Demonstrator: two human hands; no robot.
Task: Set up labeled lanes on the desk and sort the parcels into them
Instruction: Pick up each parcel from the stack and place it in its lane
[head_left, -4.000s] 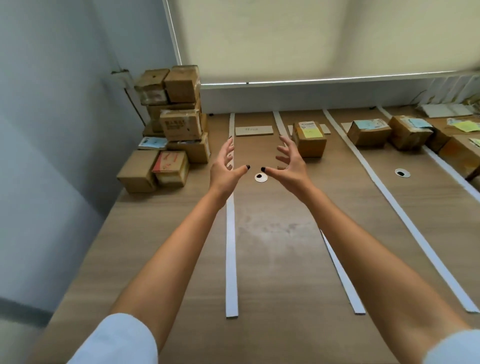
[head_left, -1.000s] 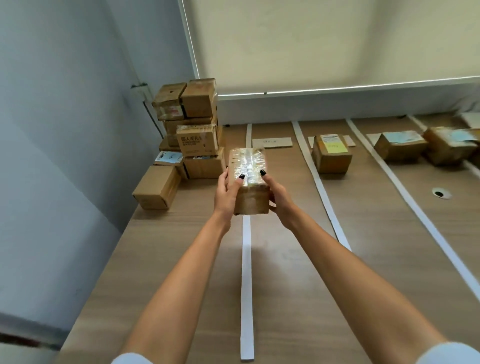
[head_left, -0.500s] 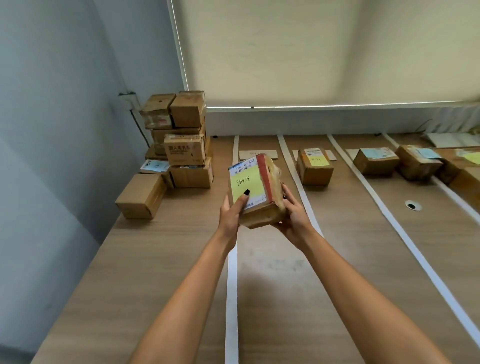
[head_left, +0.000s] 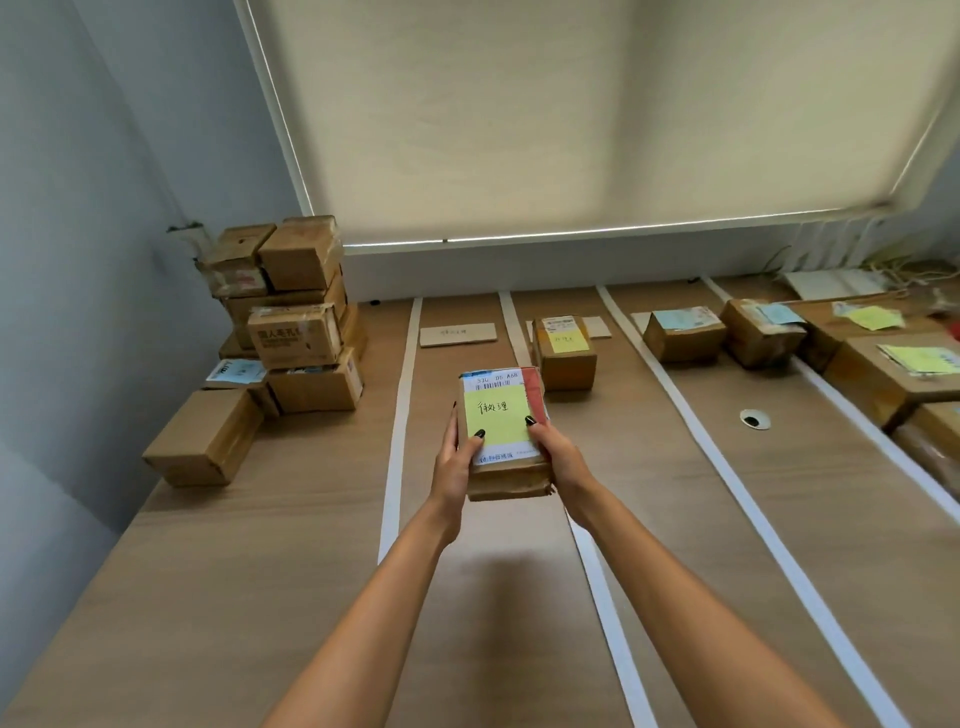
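I hold a small cardboard parcel (head_left: 503, 431) with a yellow handwritten note and a shipping label above the desk, its top facing me. My left hand (head_left: 457, 462) grips its left side and my right hand (head_left: 561, 457) grips its right side, thumbs on top. White tape strips (head_left: 397, 426) mark lanes on the wooden desk (head_left: 260, 597). A cardboard lane label (head_left: 457, 333) lies at the far end of the lane ahead. Another noted parcel (head_left: 565, 353) sits in the lane to the right.
A stack of unsorted cardboard boxes (head_left: 291, 317) fills the far left corner by the wall, with one box (head_left: 205, 436) lying nearer. More parcels (head_left: 683, 332) with notes sit in the right lanes. A cable hole (head_left: 754, 419) is in the desk. A roller blind (head_left: 571, 114) hangs behind.
The parcel was picked up from the left pile, turned so its yellow note faces up, and now sits level between both hands over the second lane.
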